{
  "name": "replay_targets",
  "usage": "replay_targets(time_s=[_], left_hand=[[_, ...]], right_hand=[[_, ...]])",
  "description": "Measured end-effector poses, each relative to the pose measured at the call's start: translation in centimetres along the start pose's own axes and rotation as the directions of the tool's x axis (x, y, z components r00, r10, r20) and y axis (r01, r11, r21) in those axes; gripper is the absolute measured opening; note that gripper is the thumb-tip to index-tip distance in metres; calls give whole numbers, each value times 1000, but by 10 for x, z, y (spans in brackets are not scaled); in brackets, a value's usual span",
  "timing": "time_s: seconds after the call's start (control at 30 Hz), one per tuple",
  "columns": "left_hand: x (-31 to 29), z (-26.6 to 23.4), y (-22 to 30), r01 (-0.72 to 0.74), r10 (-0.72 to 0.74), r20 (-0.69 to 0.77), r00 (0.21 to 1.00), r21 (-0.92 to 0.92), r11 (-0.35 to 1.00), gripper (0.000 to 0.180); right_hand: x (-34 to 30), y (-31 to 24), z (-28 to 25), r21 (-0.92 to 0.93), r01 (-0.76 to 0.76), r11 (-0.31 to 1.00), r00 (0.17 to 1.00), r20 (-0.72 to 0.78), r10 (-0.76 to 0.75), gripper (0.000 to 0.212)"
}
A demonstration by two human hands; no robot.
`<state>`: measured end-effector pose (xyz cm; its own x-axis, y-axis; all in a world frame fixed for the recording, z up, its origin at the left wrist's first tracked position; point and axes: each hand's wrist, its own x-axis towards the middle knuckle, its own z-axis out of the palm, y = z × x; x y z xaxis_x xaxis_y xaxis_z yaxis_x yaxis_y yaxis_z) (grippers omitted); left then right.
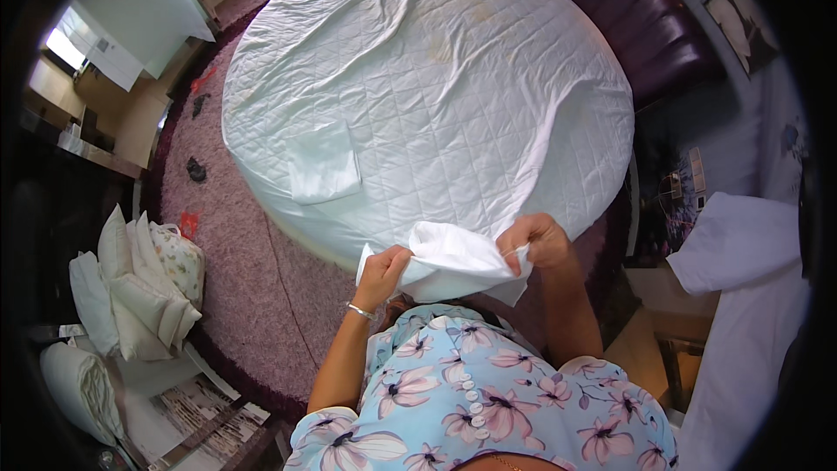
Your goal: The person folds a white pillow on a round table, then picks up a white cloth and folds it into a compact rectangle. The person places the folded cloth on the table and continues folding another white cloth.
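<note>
A bunched white linen cloth (458,253) is stretched between my two hands in front of my body, over the near edge of the round bed (418,78). Its exact kind does not show. My left hand (384,276) is closed on the cloth's left side, thumb on top. On the other side, my right hand (534,242) pinches the right edge, raised slightly higher. The bed wears a white quilted mattress pad, wrinkled and faintly stained toward the far side. A folded white cloth (324,164) lies flat on the pad's left part.
Several pillows (144,275) and a rolled white quilt (80,392) are piled at the lower left. Dark and red scraps lie on the purple carpet (235,244). A dark leather headboard (645,17) curves behind the bed. More white linen (741,244) hangs at the right.
</note>
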<state>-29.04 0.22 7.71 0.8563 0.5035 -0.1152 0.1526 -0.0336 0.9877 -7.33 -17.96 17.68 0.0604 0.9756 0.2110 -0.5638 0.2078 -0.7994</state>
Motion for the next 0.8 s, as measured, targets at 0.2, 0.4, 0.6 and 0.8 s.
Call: replay_targets(time_s=[0.2, 0.4, 0.6, 0.8], left_hand=[[17, 23, 10, -148, 151, 1, 989, 199, 969, 18], [32, 13, 9, -42, 4, 125, 992, 304, 952, 20], [16, 39, 63, -452, 397, 462, 793, 10, 892, 26], [8, 28, 71, -92, 195, 470, 861, -233, 968, 7]], right_hand=[[-3, 2, 17, -99, -145, 984, 989, 1, 146, 11], [-10, -11, 20, -100, -33, 994, 999, 25, 35, 13], [-13, -7, 22, -84, -23, 996, 999, 41, 26, 14], [-16, -3, 18, -9, 44, 999, 999, 24, -44, 15]])
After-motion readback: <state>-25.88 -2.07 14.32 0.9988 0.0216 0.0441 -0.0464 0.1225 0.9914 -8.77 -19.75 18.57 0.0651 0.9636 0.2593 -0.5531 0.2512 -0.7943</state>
